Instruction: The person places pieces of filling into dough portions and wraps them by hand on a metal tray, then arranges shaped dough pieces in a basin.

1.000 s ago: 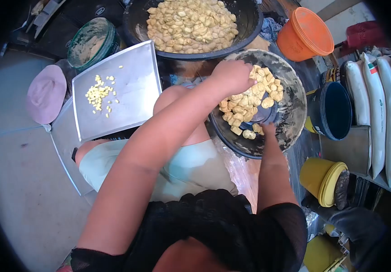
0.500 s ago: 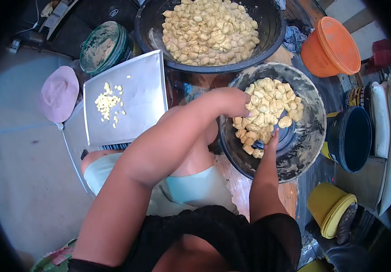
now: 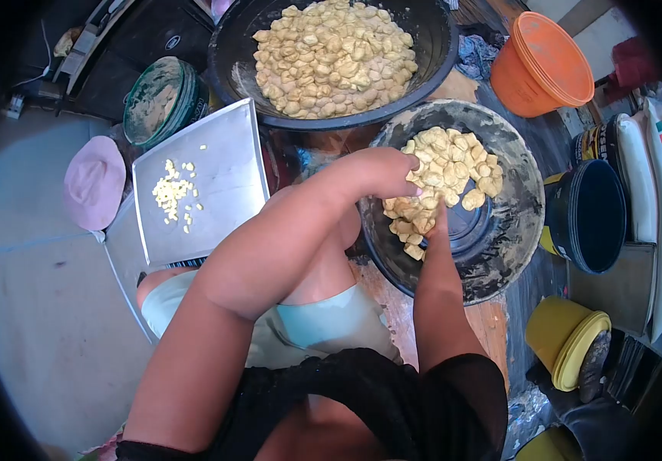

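Pale, floury dough pieces [image 3: 442, 165] lie heaped in the left part of a round black basin [image 3: 511, 238] with flour-smeared walls. My left hand [image 3: 392, 173] reaches across from the left and touches the left edge of the heap; its fingers are mostly hidden. From below, my right hand [image 3: 438, 223] pushes into the near side of the same heap, fingers out of sight among the pieces. Whether either hand grips any pieces I cannot tell. A larger black tub [image 3: 231, 88] behind holds a big mound of similar pieces.
Left of my legs, a metal tray [image 3: 227, 173] carries small cut pieces [image 3: 171, 190]. A green bucket [image 3: 150, 100] with floury contents and a pink hat [image 3: 94, 183] are beyond it. On the right stand an orange bucket [image 3: 534, 73], a dark bucket [image 3: 592, 219] and a yellow bucket [image 3: 557, 334].
My right hand has moved left and further into the heap, its thumb now less visible. Some dough pieces have shifted with it. The whole view has also moved slightly.
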Tool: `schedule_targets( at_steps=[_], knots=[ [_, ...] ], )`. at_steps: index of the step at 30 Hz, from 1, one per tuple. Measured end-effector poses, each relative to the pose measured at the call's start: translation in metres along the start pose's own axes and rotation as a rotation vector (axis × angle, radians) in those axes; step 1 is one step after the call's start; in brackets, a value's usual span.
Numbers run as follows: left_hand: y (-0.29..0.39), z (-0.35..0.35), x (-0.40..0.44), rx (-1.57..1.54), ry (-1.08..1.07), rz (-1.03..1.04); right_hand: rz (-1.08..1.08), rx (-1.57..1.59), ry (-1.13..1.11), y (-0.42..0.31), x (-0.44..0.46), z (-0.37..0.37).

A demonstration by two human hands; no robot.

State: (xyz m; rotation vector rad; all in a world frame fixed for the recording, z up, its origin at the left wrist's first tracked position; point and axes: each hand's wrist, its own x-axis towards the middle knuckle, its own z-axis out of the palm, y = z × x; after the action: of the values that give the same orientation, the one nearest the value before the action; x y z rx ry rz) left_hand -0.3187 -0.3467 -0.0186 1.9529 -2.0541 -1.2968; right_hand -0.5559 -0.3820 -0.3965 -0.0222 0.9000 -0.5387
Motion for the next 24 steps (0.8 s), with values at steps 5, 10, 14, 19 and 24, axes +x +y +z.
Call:
schedule_targets(
  at_steps=[5, 10, 14, 19, 24],
  knots=[
    [-0.007, 0.003, -0.003, 0.028, 0.015, -0.003, -0.061, -0.201, 0.198, 0.006, 0.014, 0.029],
    [-0.004, -0.002, -0.008, -0.026, -0.052, -0.076, -0.311, 0.158, -0.006, 0.011, -0.012, 0.047],
    [-0.011, 0.0, -0.012, -0.003, 0.008, -0.049, -0.185, 0.065, 0.11, 0.002, 0.004, 0.039],
    [-0.013, -0.002, -0.012, 0.0, -0.013, -0.059, -0.138, -0.121, 0.165, -0.016, 0.012, 0.069],
    [-0.012, 0.003, -0.01, 0.023, -0.003, -0.018, -0.275, 0.123, -0.084, -0.003, 0.021, 0.04]
  ],
)
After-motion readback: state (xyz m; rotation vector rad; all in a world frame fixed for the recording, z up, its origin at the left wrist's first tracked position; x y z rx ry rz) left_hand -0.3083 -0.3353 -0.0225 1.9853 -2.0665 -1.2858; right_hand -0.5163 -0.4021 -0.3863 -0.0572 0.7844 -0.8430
